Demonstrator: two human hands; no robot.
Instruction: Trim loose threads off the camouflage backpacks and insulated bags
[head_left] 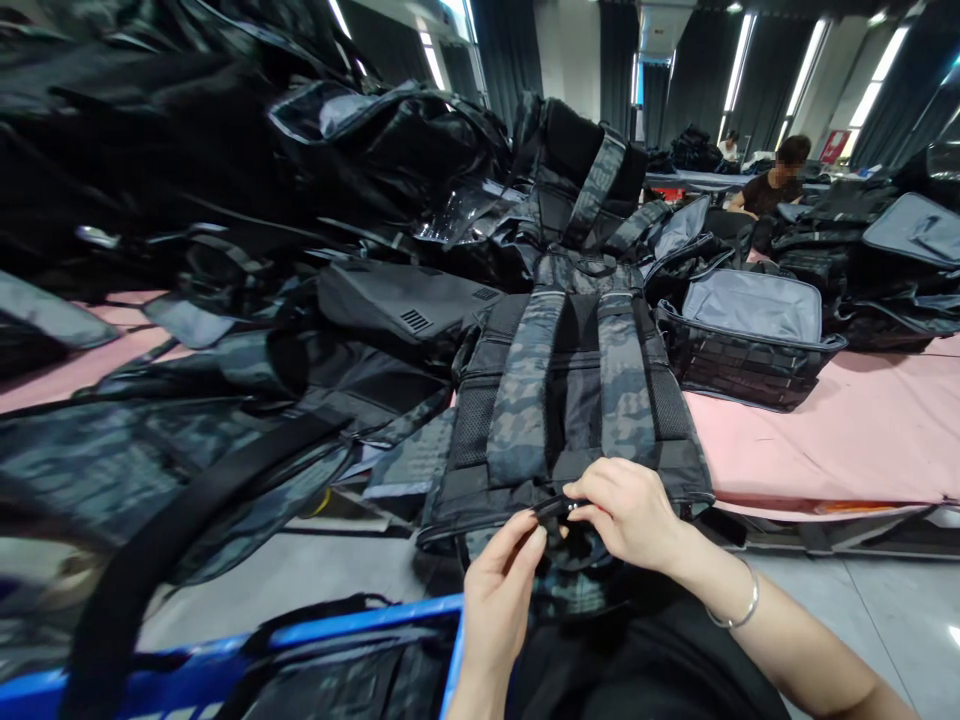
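Note:
A black backpack [577,390] with grey camouflage shoulder straps [525,390] lies on the table, its back panel up and its bottom end toward me. Just over that bottom end, my left hand [501,575] pinches a thin black strap [551,508] between thumb and fingers. My right hand [626,510], with a bracelet on the wrist, pinches the same strap a little to the right. A small shiny spot shows at the right fingertips; I cannot make out what it is. The fingers partly hide the strap.
Black bags [405,150] are heaped at the left and back of the pink-covered table [825,440]. An open bag [757,350] with grey lining stands at the right. A blue crate [367,620] holding bags is below left. A person [776,185] works farther back.

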